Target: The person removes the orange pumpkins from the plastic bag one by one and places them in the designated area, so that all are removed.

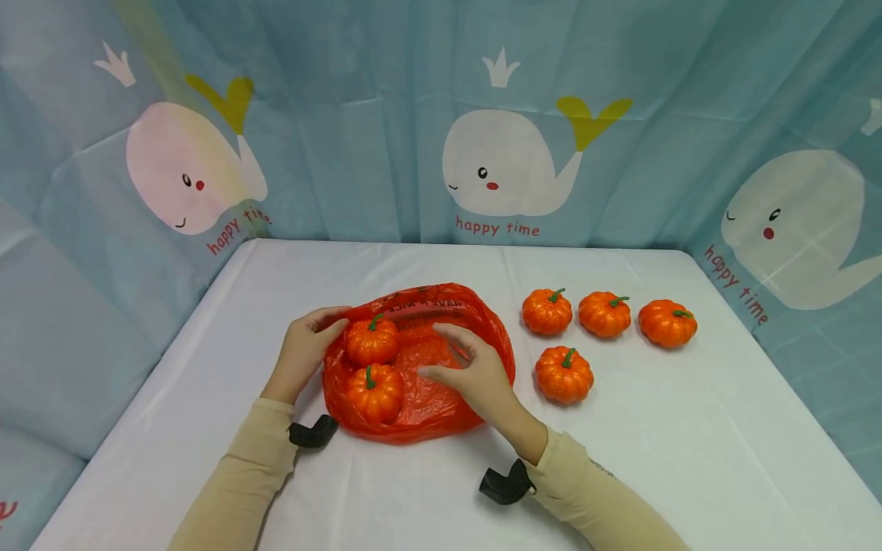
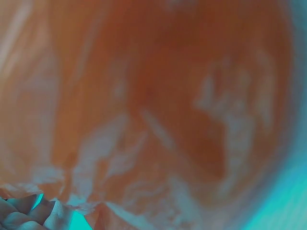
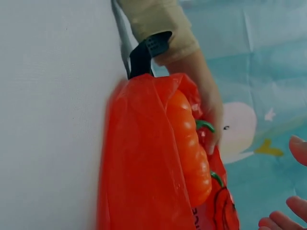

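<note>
A red plastic bag (image 1: 441,398) lies spread on the table with its mouth facing up. Inside it, on the left side, two small orange toy pumpkins with green stems sit one behind the other: the far pumpkin (image 1: 372,342) and the near pumpkin (image 1: 375,394). My left hand (image 1: 303,348) holds the bag's left rim between thumb and fingers, beside the far pumpkin. Over the bag's right half hovers my right hand (image 1: 478,375), its thumb and fingers spread apart with nothing between them. The left wrist view is mostly filled by blurred bag plastic (image 2: 144,96).
Right of the bag, several more toy pumpkins stand on the white table (image 1: 689,428): three in a back row, among them the middle one (image 1: 604,314), and one nearer pumpkin (image 1: 564,375). A blue whale-print curtain (image 1: 386,168) hangs behind and along the sides.
</note>
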Tool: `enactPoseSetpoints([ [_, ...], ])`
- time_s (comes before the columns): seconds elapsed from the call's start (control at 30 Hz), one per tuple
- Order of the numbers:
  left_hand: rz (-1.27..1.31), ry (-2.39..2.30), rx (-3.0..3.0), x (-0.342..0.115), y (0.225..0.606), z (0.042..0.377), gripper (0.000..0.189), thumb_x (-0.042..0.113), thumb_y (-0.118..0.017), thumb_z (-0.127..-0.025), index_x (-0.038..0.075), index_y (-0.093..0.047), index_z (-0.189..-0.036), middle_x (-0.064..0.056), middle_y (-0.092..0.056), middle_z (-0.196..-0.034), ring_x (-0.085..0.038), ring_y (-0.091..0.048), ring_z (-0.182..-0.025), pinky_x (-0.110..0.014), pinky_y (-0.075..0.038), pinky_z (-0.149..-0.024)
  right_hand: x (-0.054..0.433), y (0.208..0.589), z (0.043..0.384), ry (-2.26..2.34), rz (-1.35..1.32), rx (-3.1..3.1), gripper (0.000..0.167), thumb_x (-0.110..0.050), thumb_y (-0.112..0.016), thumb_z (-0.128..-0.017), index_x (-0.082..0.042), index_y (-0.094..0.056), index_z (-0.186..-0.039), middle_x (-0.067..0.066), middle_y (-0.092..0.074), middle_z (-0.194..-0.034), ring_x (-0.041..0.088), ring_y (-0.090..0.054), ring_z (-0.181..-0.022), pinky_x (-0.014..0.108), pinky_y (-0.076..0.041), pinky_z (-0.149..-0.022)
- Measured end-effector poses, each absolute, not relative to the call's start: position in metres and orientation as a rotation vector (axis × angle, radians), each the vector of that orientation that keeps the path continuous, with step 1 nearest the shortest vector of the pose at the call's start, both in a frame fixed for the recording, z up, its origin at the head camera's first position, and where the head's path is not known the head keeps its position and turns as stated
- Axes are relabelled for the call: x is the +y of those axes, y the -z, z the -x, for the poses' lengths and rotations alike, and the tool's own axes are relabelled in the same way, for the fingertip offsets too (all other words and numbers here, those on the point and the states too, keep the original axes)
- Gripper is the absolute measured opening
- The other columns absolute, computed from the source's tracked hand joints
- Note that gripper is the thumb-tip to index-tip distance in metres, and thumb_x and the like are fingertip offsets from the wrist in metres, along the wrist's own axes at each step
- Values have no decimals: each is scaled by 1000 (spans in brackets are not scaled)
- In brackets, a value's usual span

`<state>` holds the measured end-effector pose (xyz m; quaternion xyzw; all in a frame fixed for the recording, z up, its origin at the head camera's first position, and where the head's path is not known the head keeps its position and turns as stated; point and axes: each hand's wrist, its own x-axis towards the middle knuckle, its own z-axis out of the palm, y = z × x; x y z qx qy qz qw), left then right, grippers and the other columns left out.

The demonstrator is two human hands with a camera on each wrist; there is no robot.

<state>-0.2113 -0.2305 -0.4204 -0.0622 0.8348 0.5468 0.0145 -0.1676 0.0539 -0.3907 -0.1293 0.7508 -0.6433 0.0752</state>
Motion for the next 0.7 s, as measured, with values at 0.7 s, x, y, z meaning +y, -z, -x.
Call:
enactPoseSetpoints([
  [0.7,211,-1688,2605,-231,420,211,46,41,-56,-101,13,-60,-137,-10,-59,-141,-26,-51,-132,-39,-47,-109,15,418,170,1609,457,2315,63,-27,-85,-78,-11,-61,-134,5,-60,-139,27,-52,-132,47,-45,-111],
])
